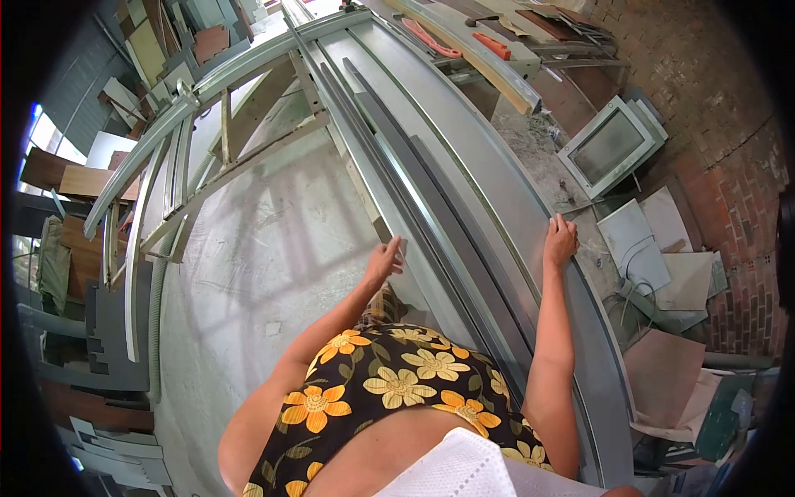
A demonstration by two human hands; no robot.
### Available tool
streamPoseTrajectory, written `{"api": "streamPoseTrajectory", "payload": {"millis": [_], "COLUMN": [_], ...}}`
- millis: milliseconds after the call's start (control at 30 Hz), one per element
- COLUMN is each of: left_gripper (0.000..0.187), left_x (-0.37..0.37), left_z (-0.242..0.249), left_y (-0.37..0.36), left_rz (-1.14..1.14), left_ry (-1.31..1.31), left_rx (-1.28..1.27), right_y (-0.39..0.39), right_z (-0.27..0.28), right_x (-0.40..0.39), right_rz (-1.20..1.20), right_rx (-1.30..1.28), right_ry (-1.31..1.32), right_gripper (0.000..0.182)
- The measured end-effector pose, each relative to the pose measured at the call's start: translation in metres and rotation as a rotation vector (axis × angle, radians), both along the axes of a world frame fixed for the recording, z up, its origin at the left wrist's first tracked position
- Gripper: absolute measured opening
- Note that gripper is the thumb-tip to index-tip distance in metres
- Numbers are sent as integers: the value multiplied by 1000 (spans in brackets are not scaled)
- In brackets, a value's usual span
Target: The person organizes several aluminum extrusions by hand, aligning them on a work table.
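The nearer right hand [561, 241] grips the right edge of the forward-stretching metal panel [498, 170]; left hand [384, 260] hangs loosely open.

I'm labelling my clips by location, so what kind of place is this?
Probably a metal fabrication workshop: there's a long metal frame under the person's right hand, red-handled tools, and stacked panel offcuts.

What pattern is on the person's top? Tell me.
The top is black with yellow and orange flowers, seen best in the head view.
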State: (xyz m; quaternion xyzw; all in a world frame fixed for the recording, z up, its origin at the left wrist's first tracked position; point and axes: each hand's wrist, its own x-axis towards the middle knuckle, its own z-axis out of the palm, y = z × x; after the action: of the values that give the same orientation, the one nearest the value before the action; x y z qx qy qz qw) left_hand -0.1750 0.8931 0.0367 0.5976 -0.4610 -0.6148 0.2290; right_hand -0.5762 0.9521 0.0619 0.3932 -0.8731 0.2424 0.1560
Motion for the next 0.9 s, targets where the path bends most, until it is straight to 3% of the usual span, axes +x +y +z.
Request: {"api": "streamPoseTrajectory", "payload": {"millis": [233,400,533,900], "left_gripper": [79,77,73,61], "left_x": [16,5,-14,-31], "left_z": [-22,-5,8,37], "left_y": [-152,-227,-239,-218], "left_rz": [430,469,530,628], "left_ry": [-263,-308,-408,-528], "left_rx": [-363,-417,-316,-353], "right_y": [10,23,29,33], "right_z": [0,2,0,0], "right_x": [-2,0,-5,-6], "right_rz": [-2,21,51,40], "right_rx": [9,-10,-10,29], "right_ry": [-15,-13,27,-34], "right_gripper": [22,25,26,28]}}
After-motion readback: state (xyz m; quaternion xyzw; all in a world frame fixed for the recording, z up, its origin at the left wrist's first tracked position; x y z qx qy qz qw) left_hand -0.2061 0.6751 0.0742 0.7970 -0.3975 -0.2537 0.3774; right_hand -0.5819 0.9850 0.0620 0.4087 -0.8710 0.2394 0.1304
